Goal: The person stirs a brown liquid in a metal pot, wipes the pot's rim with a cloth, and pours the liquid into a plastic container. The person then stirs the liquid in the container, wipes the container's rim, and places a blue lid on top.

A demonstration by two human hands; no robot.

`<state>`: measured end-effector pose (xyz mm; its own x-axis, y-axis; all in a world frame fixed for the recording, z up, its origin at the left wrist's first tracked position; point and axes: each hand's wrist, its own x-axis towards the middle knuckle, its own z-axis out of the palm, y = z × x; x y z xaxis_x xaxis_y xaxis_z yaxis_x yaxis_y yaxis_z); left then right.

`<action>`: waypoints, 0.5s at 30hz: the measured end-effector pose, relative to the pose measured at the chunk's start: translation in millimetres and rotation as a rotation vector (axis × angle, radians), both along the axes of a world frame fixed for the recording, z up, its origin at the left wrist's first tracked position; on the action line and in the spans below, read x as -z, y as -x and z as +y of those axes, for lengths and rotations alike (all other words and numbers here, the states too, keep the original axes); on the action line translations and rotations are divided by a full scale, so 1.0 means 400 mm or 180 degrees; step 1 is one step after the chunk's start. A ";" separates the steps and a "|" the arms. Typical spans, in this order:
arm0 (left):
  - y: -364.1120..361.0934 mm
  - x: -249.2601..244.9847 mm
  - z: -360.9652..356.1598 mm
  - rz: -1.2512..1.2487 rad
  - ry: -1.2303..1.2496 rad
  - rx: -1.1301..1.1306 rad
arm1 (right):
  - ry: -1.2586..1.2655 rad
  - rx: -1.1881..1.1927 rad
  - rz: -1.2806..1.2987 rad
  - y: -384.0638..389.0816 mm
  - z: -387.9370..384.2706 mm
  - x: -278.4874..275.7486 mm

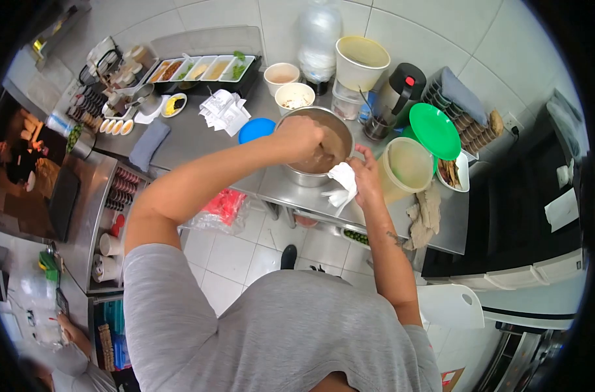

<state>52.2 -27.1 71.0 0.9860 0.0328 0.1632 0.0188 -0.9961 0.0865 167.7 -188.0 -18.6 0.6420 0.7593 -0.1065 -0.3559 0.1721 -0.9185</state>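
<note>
A round metal pot (303, 178) with brown liquid in it stands at the front of the steel counter. Over its left part is my left hand (300, 138), its fingers curled closed above the liquid; what they hold, if anything, is hidden. My right hand (366, 175) is at the pot's right rim, closed on a white cloth or paper (342, 185) that hangs beside the pot. Just right of that hand stands a translucent tub (407, 163) of yellowish contents. A blue lid (256, 130) lies left of the pot.
Behind the pot are two white tubs (295, 97), a larger bucket (363, 53) and a black-and-steel flask (402, 91). A green lid (435, 130) and a beige cloth (425, 217) are at the right. Ingredient trays (216, 68) stand back left. Another person's arm (74, 333) shows lower left.
</note>
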 end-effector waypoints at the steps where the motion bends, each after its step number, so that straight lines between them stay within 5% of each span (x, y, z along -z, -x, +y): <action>1: -0.003 0.007 0.007 -0.0211 -0.0227 0.0016 | 0.0003 0.0008 0.0016 -0.002 0.001 0.006; 6: 0.002 0.035 0.088 -0.0698 -0.1265 0.0168 | -0.0045 0.0087 0.0017 0.009 0.000 -0.006; 9: 0.040 0.004 0.095 0.0059 -0.1326 -0.0254 | -0.0080 0.0119 -0.0086 0.023 -0.001 -0.020; 15: 0.092 -0.060 0.034 0.1240 -0.0397 -0.0878 | 0.0011 0.0027 -0.0160 0.024 -0.004 -0.008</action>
<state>15.6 -13.7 95.1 0.9319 0.3049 -0.1967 0.2905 -0.9517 -0.0991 158.1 -189.5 -15.6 0.6530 0.7535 -0.0767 -0.3080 0.1717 -0.9358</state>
